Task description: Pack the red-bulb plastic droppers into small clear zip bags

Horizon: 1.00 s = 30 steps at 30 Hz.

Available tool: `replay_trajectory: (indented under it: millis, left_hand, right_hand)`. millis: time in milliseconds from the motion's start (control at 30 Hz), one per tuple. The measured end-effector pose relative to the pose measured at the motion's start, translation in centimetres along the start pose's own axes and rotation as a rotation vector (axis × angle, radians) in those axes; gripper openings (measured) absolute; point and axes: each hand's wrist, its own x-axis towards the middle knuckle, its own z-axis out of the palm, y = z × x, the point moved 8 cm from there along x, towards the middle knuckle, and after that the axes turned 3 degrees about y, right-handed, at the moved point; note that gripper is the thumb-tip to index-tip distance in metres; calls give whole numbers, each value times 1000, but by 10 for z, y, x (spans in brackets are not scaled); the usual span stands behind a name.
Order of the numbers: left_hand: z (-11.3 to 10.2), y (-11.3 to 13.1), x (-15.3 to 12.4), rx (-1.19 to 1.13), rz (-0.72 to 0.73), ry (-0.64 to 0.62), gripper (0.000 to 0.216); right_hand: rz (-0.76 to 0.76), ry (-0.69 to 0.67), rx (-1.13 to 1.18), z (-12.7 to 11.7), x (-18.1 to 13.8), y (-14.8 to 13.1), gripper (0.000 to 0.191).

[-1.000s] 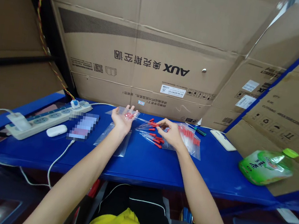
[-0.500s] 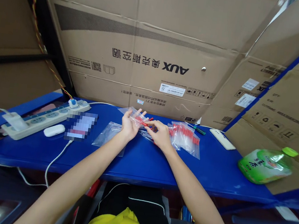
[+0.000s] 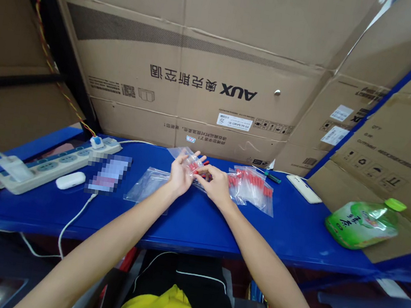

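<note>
My left hand [image 3: 181, 178], palm up, holds a clear plastic bag [image 3: 179, 153] with its fingers curled around it. Small red-ended pieces [image 3: 194, 165] show at the bag, over the left palm. Thumb and fingertips of my right hand [image 3: 217, 182] are pinched together on a red piece beside the left palm; the fingers partly cover it. To the left of my hands lie flat clear bags [image 3: 146, 186]. Just right of the right hand are clear bags with red-ended pieces [image 3: 257, 186] inside.
A green-handled screwdriver [image 3: 272, 177] and a white flat device [image 3: 304, 189] lie toward the back right. A green bottle [image 3: 363, 224] rests on its side. At left are a power strip [image 3: 61, 161], a white case [image 3: 70, 180] and a phone [image 3: 110, 173]. Cardboard [image 3: 207, 36] walls the back.
The bag in my left hand has tilted slightly, and the right fingertips have moved a little left, closer to the left palm. The whole view has shifted slightly.
</note>
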Motion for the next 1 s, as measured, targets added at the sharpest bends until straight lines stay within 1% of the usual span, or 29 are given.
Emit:
replay_trajectory:
  millis: [233, 433, 633, 833, 933, 1000]
  left_hand:
    - [3, -3, -2, -2, -43, -16, 52]
    - [2, -4, -2, 1, -60, -35, 50]
    - [3, -6, -2, -20, -92, -37, 40]
    - [1, -3, 0, 9, -129, -26, 28]
    - [0, 0, 0, -1, -110, -21, 21]
    - [-1, -1, 1, -9, -113, -22, 20]
  right_hand:
    - [17, 34, -76, -5, 0, -3, 5]
    - [-31, 20, -108, -2, -1, -7, 10]
    - [38, 47, -161, -5, 0, -2, 8]
    - [56, -29, -196, -3, 2, 0, 15]
    - [68, -30, -225, -5, 2, 1, 14]
    - [66, -32, -246, -7, 1, -1, 14]
